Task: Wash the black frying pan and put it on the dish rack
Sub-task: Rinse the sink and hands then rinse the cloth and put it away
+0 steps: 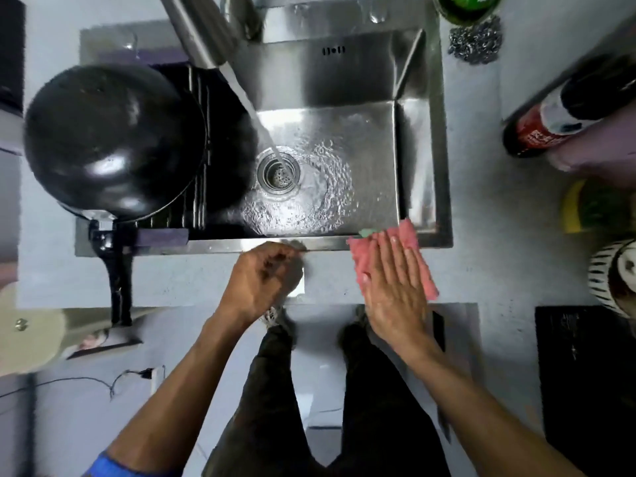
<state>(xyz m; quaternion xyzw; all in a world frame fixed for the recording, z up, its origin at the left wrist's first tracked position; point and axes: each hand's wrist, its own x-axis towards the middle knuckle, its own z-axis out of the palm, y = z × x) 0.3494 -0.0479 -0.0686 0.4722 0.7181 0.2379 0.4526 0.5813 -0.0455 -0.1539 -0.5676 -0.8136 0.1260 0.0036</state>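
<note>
The black frying pan [110,139] lies upside down on the dish rack [203,201] over the left part of the sink [426,132], its handle [120,284] pointing toward me over the counter. Water runs from the tap [203,39] into the drain [278,172]. My right hand [395,287] lies flat with straight fingers on a pink cloth [420,256] at the sink's front edge. My left hand [261,280] hovers over the counter in front of the sink, fingers loosely curled, holding nothing that I can see.
A steel scourer [475,39] lies at the back right corner. A dark bottle with a red label [557,115], a yellow-green item [592,208] and a striped bowl [612,273] stand on the right counter. A black board [585,373] lies at the right front.
</note>
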